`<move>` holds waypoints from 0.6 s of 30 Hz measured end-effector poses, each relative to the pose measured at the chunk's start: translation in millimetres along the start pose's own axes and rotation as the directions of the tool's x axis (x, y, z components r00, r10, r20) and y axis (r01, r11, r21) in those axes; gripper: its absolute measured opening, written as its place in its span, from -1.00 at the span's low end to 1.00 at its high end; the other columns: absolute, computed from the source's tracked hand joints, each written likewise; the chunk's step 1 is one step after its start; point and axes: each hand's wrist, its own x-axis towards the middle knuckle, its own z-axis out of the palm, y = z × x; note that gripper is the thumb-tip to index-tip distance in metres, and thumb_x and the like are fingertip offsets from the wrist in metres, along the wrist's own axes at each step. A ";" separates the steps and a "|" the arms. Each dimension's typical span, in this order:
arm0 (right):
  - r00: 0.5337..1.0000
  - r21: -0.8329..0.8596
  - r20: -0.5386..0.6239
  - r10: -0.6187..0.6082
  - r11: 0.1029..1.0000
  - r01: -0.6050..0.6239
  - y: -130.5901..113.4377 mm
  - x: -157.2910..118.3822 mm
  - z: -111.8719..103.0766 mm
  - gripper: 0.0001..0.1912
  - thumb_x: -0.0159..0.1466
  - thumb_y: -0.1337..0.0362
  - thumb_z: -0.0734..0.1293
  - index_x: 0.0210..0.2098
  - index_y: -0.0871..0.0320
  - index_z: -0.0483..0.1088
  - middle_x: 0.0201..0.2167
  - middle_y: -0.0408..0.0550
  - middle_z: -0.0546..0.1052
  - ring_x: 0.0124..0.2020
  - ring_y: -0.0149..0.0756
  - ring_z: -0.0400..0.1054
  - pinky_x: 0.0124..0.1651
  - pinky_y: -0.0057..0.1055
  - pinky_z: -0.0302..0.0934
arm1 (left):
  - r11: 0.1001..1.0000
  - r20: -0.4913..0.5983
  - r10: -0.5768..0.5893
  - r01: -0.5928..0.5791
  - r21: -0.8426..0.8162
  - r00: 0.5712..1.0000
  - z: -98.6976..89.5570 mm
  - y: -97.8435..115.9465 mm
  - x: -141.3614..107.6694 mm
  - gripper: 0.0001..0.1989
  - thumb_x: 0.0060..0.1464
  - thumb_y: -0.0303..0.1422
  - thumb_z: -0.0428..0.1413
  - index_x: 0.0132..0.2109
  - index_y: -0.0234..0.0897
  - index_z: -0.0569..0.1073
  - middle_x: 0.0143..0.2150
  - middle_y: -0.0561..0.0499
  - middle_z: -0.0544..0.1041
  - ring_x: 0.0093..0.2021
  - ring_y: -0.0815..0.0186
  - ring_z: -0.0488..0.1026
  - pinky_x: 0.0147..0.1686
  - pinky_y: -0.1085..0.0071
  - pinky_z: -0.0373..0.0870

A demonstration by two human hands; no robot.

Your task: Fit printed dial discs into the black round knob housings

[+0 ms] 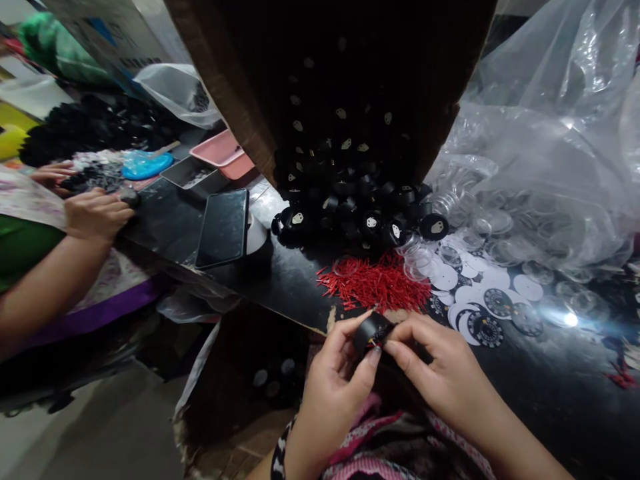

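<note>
Low in the middle, my left hand (336, 373) is closed around a small black round case (371, 331), tilted so its open face points toward the right. My right hand (435, 360) is at that face, thumb and forefinger pinched together by its edge. A bit of red shows near the fingertips, but what the right fingers hold is too small to make out. Just beyond both hands lies a heap of thin red pointers (377, 283). Printed black dials (487, 328) and white discs are scattered to the right.
Many black cases (371, 223) spill from a large tipped cardboard box (220, 73). Clear plastic rings (480, 220) fill a bag at right. A phone (223, 227) leans on a white roll. A co-worker's hand (97, 213) is at left; an open carton (200, 393) stands below the table edge.
</note>
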 end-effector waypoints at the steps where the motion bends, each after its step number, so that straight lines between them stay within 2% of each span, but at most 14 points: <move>1: 1.000 -0.004 -0.008 -0.007 1.000 0.007 -0.5 -0.6 -0.3 -0.85 0.34 0.38 0.22 -0.37 0.11 0.34 -0.33 -0.15 0.46 -0.26 -0.22 0.33 -0.16 -0.33 0.13 | 1.000 0.000 0.001 -0.001 0.003 1.000 -0.2 0.4 -0.8 -0.75 0.10 -0.32 0.20 -0.04 -0.14 0.51 -0.04 -0.01 0.62 0.01 0.14 0.55 0.03 0.31 0.47; 5: 1.000 -0.055 -0.019 -0.004 0.998 0.003 -2.2 -4.0 2.0 -0.84 0.34 0.39 0.20 -0.37 0.11 0.33 -0.33 -0.11 0.44 -0.24 -0.18 0.32 -0.16 -0.30 0.13 | 0.997 -0.031 0.029 -0.027 0.075 0.999 -1.8 -3.5 -3.7 -0.74 0.11 -0.32 0.20 -0.02 -0.10 0.53 -0.05 0.01 0.62 -0.06 0.17 0.57 -0.03 0.34 0.47; 9: 0.999 -0.098 -0.032 0.012 0.995 -0.015 -3.1 -6.7 7.3 -0.82 0.33 0.39 0.20 -0.42 0.11 0.26 -0.40 -0.13 0.43 -0.34 -0.21 0.31 -0.27 -0.33 0.11 | 0.989 -0.084 0.045 -0.032 0.145 0.995 -2.9 -7.7 -7.3 -0.71 0.07 -0.36 0.22 -0.02 -0.08 0.56 -0.07 0.03 0.63 -0.06 0.16 0.56 -0.05 0.35 0.46; 12: 0.998 -0.096 -0.062 0.012 0.995 -0.018 -1.9 -5.9 8.8 -0.80 0.33 0.38 0.20 -0.44 0.11 0.23 -0.43 -0.15 0.41 -0.37 -0.23 0.30 -0.30 -0.35 0.09 | 0.985 -0.083 0.045 -0.030 0.167 0.996 -2.8 -5.9 -6.3 -0.71 0.08 -0.36 0.21 -0.01 -0.06 0.56 -0.09 0.05 0.63 -0.08 0.17 0.56 -0.05 0.34 0.47; 14: 0.998 -0.079 -0.047 0.032 0.996 -0.036 -0.5 -4.0 7.0 -0.79 0.32 0.36 0.21 -0.46 0.11 0.21 -0.43 -0.15 0.41 -0.37 -0.23 0.30 -0.30 -0.35 0.08 | 0.992 -0.053 0.012 -0.005 0.126 0.998 -2.8 -4.2 -2.5 -0.72 0.10 -0.34 0.20 -0.01 -0.06 0.56 -0.07 0.05 0.63 -0.04 0.17 0.55 -0.01 0.34 0.46; 18: 1.000 -0.155 -0.007 -0.024 0.988 0.023 1.9 1.4 -0.6 -0.84 0.31 0.39 0.20 -0.40 0.12 0.31 -0.42 -0.14 0.41 -0.38 -0.23 0.29 -0.26 -0.32 0.07 | 0.980 0.090 -0.137 0.148 -0.133 0.986 -4.7 -6.9 7.6 -0.69 0.12 -0.29 0.20 0.04 0.00 0.53 0.08 0.07 0.57 0.12 0.19 0.48 0.12 0.33 0.41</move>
